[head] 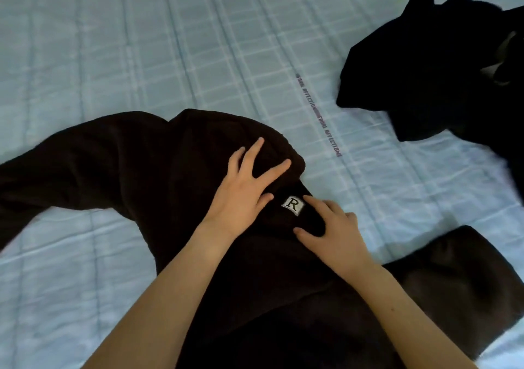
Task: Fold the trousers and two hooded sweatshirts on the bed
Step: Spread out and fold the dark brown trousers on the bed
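Note:
A dark brown hooded sweatshirt (158,170) lies spread across the bed in front of me, one sleeve stretched to the left and one to the lower right. Its hood lies toward the far side, and a small white patch with the letter R (293,204) shows near the neck. My left hand (243,192) rests flat on the hood with fingers spread. Just right of the patch, my right hand (331,232) touches the cloth with its fingers bent and its thumb out. A black garment (425,68) lies crumpled at the upper right.
The bed is covered by a light blue checked sheet (141,42) with a line of printed lettering (317,113) running diagonally between the two garments. Open sheet stretches across the far left and the middle.

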A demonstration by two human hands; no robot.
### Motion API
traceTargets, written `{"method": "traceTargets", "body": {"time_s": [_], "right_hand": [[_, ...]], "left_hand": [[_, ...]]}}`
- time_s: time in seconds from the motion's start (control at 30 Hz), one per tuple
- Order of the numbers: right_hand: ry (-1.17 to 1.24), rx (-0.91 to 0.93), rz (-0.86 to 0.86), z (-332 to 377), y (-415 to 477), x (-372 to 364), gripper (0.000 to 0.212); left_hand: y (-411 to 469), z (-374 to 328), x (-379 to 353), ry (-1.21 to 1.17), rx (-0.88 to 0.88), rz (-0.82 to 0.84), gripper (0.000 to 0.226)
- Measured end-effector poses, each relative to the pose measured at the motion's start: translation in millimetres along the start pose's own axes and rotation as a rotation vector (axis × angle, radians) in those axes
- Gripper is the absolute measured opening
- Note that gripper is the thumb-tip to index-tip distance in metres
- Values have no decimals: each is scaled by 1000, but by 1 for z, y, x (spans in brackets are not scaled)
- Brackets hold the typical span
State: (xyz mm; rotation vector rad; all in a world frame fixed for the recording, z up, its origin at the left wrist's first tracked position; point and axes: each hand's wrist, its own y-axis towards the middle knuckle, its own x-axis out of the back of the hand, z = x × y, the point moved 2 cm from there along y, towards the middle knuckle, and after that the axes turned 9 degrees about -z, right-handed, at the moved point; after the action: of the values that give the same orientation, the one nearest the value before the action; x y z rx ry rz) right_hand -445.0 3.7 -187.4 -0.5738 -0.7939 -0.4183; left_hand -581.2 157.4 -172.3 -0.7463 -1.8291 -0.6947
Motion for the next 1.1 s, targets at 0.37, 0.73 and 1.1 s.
{"method": "traceTargets", "body": {"time_s": [0.37, 0.73, 1.1], "right_hand": [[514, -86, 131, -16, 8, 26, 44], [337, 243, -273, -7, 50, 189, 45], [-387, 227, -477, -59, 189, 227, 49]], "left_hand": [[13, 11, -3, -285, 193, -46, 69], [108, -40, 52, -671, 427, -480, 42], [238, -99, -34, -422, 229, -142, 65]]}}
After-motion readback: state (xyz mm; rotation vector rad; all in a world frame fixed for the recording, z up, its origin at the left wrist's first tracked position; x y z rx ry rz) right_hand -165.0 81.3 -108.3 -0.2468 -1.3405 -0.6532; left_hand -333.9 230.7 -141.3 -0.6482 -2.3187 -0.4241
